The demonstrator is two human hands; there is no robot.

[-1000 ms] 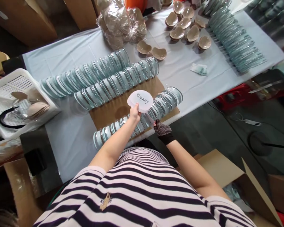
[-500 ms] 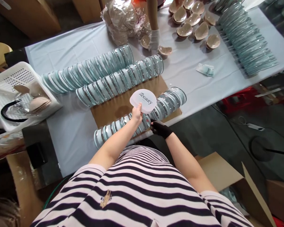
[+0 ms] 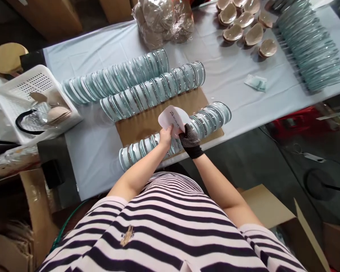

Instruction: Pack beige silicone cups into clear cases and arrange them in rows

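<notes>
A white rounded card (image 3: 167, 117) printed with "beauty" is up off the table, in front of me. My bare left hand (image 3: 166, 136) pinches its lower edge between thumb and fingers. On the card's right side, my right hand (image 3: 190, 141) in a dark glove has its fingers closed at the edge. A second white rounded surface shows behind the printed one; whether it is a separate piece I cannot tell. Below both hands runs the near row of clear curved packages (image 3: 141, 149), partly hidden by my hands and left forearm.
Two more rows of clear packages (image 3: 155, 91) lie behind a brown cardboard sheet (image 3: 143, 126). At left stands a white basket (image 3: 39, 81). Farther back are a plastic-wrapped bundle (image 3: 161, 22), several beige cups (image 3: 253, 34), a small packet (image 3: 255, 82) and a long clear stack (image 3: 311, 49).
The card has turned and tilted, and a second white surface now shows behind it. My right hand has risen from the near row to the card. Another person's arm has left the back.
</notes>
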